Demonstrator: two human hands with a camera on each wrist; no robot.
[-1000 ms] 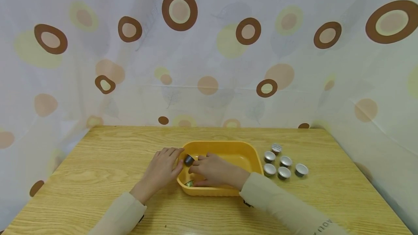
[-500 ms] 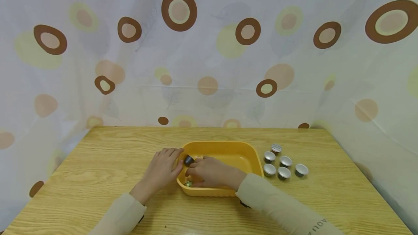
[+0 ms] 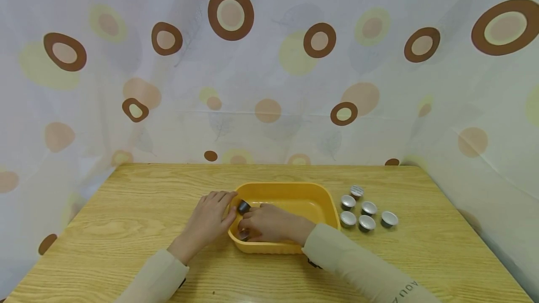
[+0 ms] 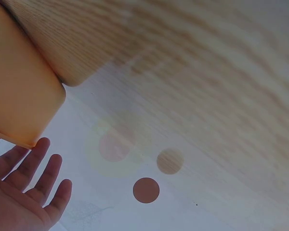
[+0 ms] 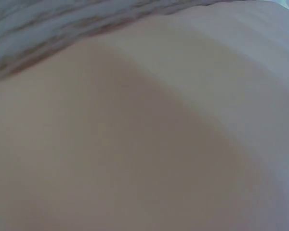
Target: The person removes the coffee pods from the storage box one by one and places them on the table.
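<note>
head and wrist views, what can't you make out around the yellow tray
Head: some floor of the yellow tray, hidden by the right hand.
Head: the capsule at its fingertips, partly covered by fingers.
Head: print on the printed lid right of the tray, too small.
Left wrist: the left hand, cut off by the picture's edge.
Right wrist: blurred, no fingers recognisable.

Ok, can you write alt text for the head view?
A right hand curls round a small cup inside a yellow tub, near a dark cup, while the left hand touches the tub; six silvery-lidded cups stand to its right on a wooden table.
</note>
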